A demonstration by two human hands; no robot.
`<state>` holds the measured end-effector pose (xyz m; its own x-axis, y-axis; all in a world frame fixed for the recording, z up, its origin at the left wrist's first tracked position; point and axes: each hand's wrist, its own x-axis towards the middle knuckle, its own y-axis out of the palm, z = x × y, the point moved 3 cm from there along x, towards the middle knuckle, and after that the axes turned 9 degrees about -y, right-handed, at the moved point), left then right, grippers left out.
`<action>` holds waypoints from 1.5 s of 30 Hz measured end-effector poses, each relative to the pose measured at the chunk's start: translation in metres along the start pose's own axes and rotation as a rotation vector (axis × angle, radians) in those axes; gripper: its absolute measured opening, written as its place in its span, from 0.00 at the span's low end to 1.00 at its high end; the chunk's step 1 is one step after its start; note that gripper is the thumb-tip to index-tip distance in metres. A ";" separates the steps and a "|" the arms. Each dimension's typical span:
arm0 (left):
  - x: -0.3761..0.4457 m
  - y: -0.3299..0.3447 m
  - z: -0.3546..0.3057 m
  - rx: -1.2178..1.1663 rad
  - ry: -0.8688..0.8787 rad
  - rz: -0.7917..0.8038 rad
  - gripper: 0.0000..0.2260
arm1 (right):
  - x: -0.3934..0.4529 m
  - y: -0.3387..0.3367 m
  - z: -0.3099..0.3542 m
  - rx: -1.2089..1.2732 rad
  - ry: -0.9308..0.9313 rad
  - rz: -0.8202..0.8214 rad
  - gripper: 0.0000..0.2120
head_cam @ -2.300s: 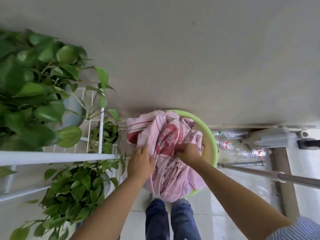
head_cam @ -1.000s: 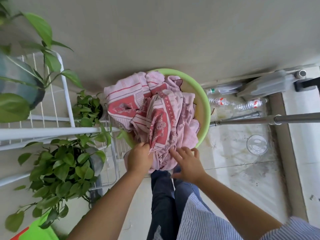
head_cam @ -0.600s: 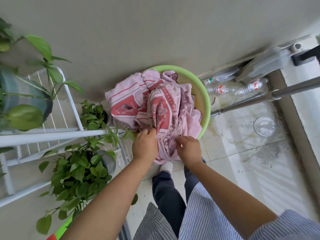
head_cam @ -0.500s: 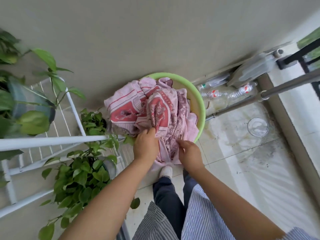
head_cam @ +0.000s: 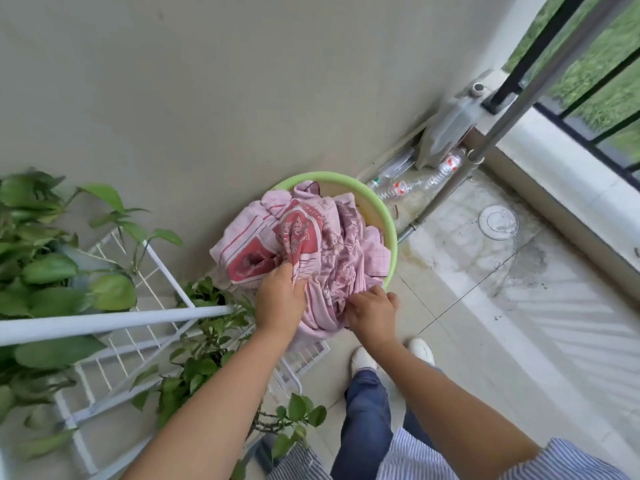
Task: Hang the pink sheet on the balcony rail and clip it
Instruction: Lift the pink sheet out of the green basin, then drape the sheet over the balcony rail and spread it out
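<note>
Tiled balcony floor (head_cam: 485,323), grey wall (head_cam: 242,98); mid-frame, left hand (head_cam: 280,299) and right hand (head_cam: 372,311) each grip the pink sheet (head_cam: 322,251) in the green basin (head_cam: 389,220).

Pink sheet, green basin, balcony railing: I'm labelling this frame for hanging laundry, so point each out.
pink sheet (head_cam: 332,251), head view, on the bunched fold in the basin.
green basin (head_cam: 390,223), head view, on its right rim.
balcony railing (head_cam: 540,46), head view, on a dark upright bar.

Pink, red-patterned sheet (head_cam: 304,247); lime-green basin (head_cam: 389,223).
</note>
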<state>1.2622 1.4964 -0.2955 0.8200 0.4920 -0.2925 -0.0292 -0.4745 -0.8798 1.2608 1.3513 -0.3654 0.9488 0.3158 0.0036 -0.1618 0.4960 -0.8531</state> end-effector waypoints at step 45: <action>-0.293 -0.313 -0.477 -0.937 1.441 -0.437 0.09 | -0.122 -0.671 -0.020 0.531 -0.044 -0.628 0.05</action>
<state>1.3041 1.1527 0.2445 0.4973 -0.0415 0.8666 0.1913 -0.9690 -0.1561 1.2593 0.9636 0.1961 0.8954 -0.1216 0.4283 0.2783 0.9037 -0.3254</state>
